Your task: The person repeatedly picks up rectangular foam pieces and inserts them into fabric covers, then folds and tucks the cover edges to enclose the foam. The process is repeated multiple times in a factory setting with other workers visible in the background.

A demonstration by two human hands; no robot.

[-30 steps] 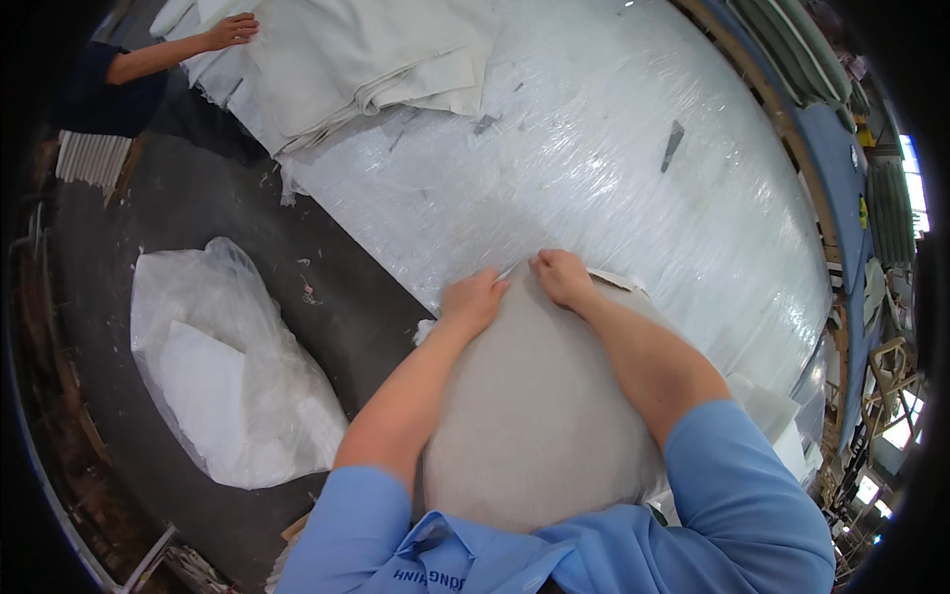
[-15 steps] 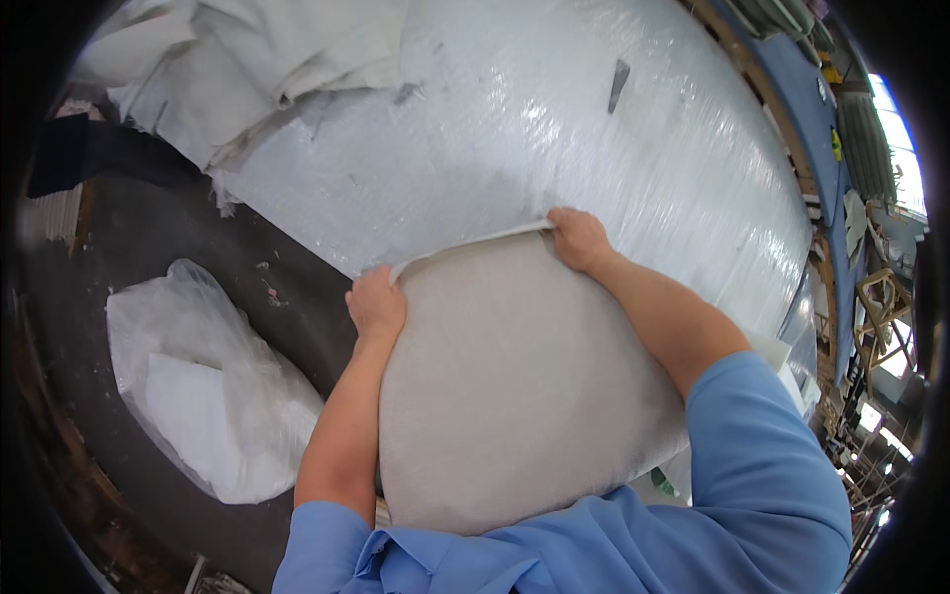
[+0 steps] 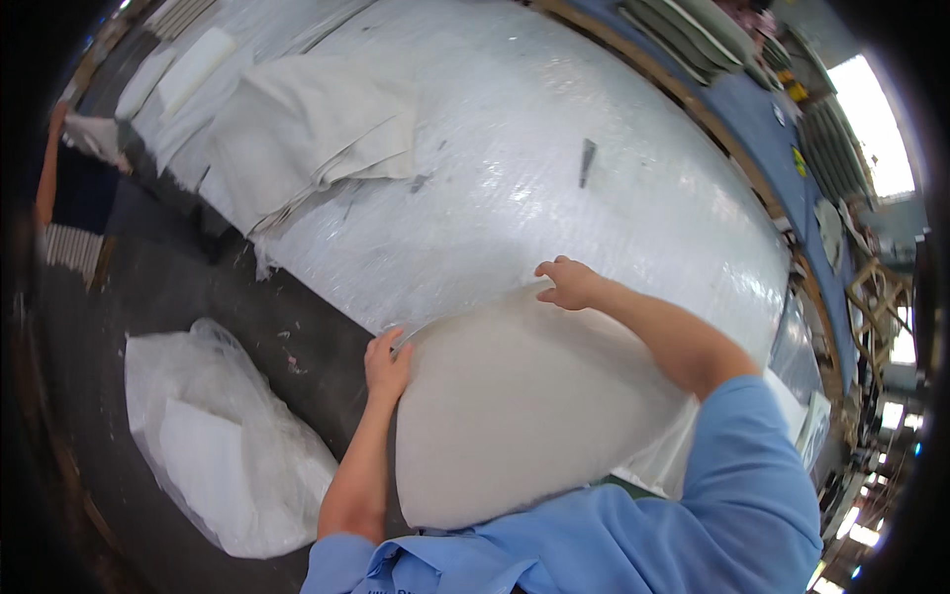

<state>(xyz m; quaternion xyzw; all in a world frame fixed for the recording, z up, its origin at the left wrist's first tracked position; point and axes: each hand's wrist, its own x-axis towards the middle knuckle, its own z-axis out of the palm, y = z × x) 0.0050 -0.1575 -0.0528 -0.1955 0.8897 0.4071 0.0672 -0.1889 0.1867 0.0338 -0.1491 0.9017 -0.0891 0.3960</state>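
Through the head camera I see the left hand (image 3: pixel 388 364) at the far-left corner of a beige, fabric-covered, rounded cushion (image 3: pixel 534 406); whether its fingers clasp it, I can't tell. The right hand (image 3: pixel 566 283) is spread wide at the far edge. The cushion lies between both hands and the wearer's light-blue shirt (image 3: pixel 633 535). Beyond them I see a shiny, plastic-covered white surface (image 3: pixel 475 228).
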